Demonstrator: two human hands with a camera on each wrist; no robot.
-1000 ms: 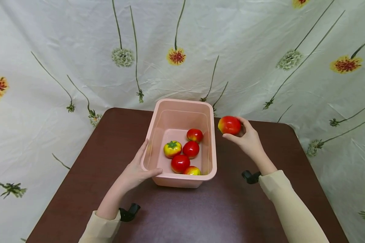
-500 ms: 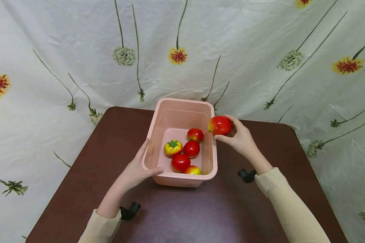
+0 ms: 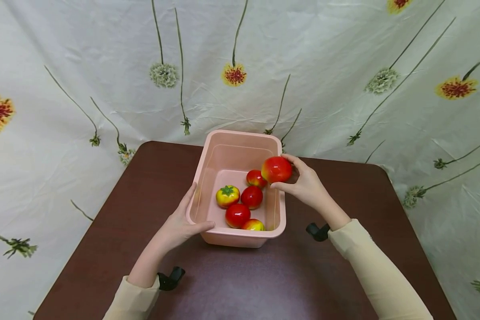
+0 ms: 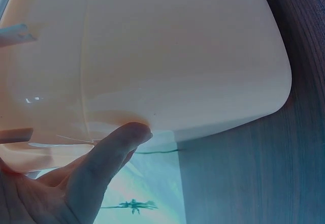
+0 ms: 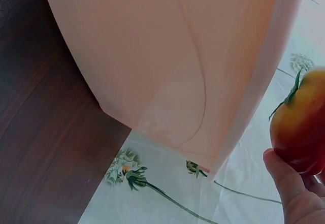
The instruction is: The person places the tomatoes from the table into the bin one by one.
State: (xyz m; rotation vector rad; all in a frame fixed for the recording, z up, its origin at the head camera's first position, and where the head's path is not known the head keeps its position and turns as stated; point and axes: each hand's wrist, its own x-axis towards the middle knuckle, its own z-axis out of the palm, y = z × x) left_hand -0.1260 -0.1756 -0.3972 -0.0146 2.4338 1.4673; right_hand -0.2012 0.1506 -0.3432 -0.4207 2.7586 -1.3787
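Observation:
My right hand [image 3: 309,189] grips a shiny red tomato [image 3: 277,169] with some yellow, thumb below and fingers behind. It is over the right rim of a pink plastic bin [image 3: 240,239], and a green leafy top shows on this tomato [image 5: 292,99] in the right wrist view. Several more red and yellow tomatoes [image 3: 238,215] lie on the bin's floor, mostly towards its right and front. At the bin's near left corner, my left hand [image 3: 180,226] holds the rim, thumb along the front and fingers along the left side.
The bin stands on a dark brown table [image 3: 256,284], near its far edge. Behind and beside the table hangs a white cloth [image 3: 324,53] printed with flowers. Black straps [image 3: 170,279] sit at both wrists.
My right hand has carried the tomato leftward, from beside the bin to over its right rim. My left hand and the bin stay in place.

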